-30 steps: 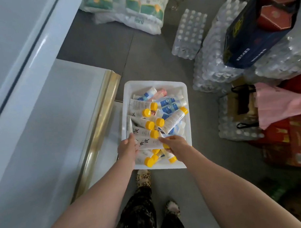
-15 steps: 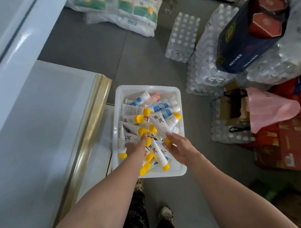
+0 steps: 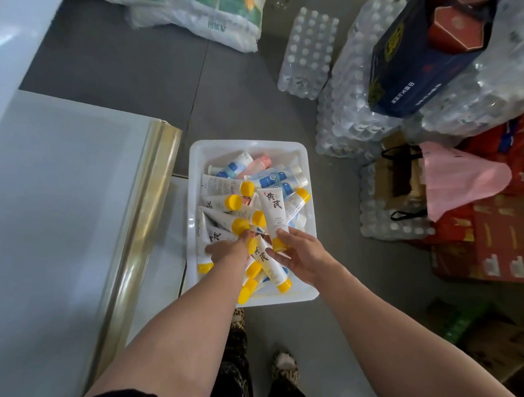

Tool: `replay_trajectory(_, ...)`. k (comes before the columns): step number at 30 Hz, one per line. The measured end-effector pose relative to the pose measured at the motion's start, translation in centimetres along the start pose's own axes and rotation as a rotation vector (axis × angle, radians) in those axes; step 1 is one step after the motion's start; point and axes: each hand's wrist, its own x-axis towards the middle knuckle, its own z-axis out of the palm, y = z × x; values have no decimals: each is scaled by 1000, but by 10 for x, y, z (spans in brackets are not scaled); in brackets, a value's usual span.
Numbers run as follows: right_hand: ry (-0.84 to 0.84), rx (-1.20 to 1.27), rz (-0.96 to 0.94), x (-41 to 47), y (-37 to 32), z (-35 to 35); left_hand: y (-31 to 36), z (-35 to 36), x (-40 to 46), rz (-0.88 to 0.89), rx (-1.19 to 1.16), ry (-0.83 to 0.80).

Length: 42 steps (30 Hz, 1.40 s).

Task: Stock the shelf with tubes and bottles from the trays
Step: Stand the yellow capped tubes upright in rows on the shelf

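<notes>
Through the head camera I am looking down at a white plastic tray (image 3: 195, 183) sitting on the grey floor (image 3: 150, 83), its left rim tight against a pale shelf (image 3: 62, 205) with a shiny gold edge strip (image 3: 142, 220). My right hand (image 3: 304, 256) is closing around a white tube (image 3: 273, 212) by its yellow cap, holding it raised over the pile. My left hand (image 3: 230, 250) is pressing palm-down among the heaped tubes; I cannot tell whether it is gripping one. Glossy, wrapped packs of water bottles (image 3: 309, 51) are crowding the floor right of the tray, leaving a narrow strip. A dark blue box (image 3: 410, 71) is resting on those packs.
</notes>
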Motion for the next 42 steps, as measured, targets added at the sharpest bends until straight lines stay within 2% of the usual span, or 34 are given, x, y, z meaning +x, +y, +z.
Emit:
replay_trajectory(5, -4, 15, -22, -19, -6, 9, -13, -23, -23, -39, -110, -72)
replay_trajectory(12, 2, -33, -29, -59, -13, 34, -20, -64, -88, -71, -437, -423)
replay_trajectory(16, -57, -210, -155, -93, -21, 59, -12, -96, -131, 80, -516, -500)
replay_trajectory(21, -92, -433, -373, -136, -27, 78, -9, -135, -173, 374, -639, -650)
replay_trajectory(27, -199, -537, -574, -187, -28, 71, -24, -156, -240, 512, -835, -807)
replay_trajectory(31, -297, -540, -641, -228, -18, 62, -43, -158, -285, 611, -938, -821)
replay_trajectory(35, -407, -506, -668, -267, -3, 58, -70, -172, -321, 782, -931, -777)
replay_trajectory(42, -596, -582, -727, -325, 39, 77, -122, -242, -354, 1033, -839, -415)
